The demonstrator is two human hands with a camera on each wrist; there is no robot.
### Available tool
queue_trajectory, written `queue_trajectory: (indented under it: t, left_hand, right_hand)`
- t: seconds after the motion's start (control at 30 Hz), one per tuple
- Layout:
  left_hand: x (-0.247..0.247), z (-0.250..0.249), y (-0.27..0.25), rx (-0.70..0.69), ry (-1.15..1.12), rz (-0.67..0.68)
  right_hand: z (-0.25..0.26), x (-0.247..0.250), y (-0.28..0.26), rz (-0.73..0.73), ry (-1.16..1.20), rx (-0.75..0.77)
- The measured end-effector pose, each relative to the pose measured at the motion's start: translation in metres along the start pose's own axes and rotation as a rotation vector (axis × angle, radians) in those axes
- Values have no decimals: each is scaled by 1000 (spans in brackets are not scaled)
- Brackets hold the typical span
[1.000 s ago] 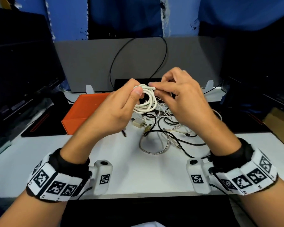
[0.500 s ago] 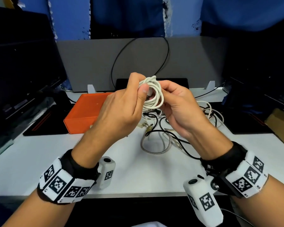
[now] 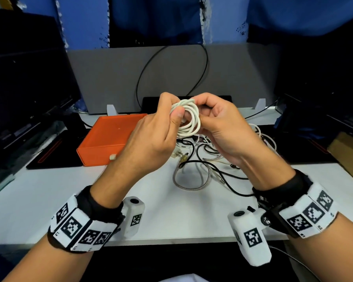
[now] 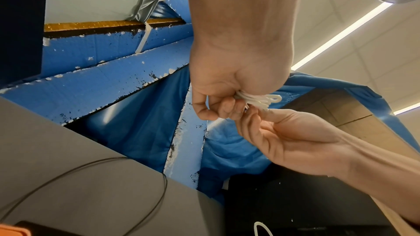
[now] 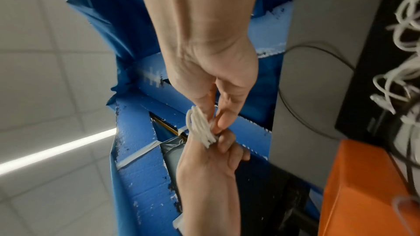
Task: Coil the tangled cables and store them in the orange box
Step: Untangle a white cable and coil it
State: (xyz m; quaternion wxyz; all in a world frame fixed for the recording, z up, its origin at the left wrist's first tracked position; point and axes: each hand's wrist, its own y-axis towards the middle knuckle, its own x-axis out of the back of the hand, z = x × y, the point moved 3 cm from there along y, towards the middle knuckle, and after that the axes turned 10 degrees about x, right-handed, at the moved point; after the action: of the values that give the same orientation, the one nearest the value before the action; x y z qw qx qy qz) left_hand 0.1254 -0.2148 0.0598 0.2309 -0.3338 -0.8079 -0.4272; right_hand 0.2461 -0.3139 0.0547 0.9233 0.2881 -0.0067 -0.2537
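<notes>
Both hands are raised above the white surface [image 3: 39, 192] and meet around a white cable coil [image 3: 189, 119], several loops wound into a rough ring. The left hand [image 3: 151, 143] pinches the coil's left side, its thumb pressed across the strands and its fingers curled behind. The right hand [image 3: 222, 131] grips the right side and top with curled fingers, the palm turned toward the camera. In the head view the ring stands nearly upright, its open face toward the person and its longer span running top to bottom. In the left wrist view the strands [image 4: 261, 99] jut out sideways from between the fingers as a flat bundle. The orange box [image 3: 110, 137] lies on the surface to the left of the hands and beyond them, its long side running left to right. Under the hands lies a tangle of cables [image 3: 208, 163], black, white and one with a metal braid, spreading toward the right.
</notes>
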Motion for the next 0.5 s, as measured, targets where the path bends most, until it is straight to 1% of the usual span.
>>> queue_trajectory:
  t: [0.07, 0.13, 0.2, 0.33, 0.5]
  left_hand:
    - [0, 1, 1, -1, -6, 5]
    - [0, 2, 0, -10, -14, 21]
    - [2, 3, 1, -20, -42, 46]
    - [8, 6, 1, -32, -99, 81]
    - [10, 3, 1, -47, -298, 111]
  right_hand:
    - [-6, 0, 0, -41, 89, -49]
    - [-12, -2, 0, -53, 197, -124]
    - [-14, -4, 0, -67, 297, -168]
    - [-14, -11, -2, -101, 445, -213]
    - [-10, -12, -3, -130, 579, -220]
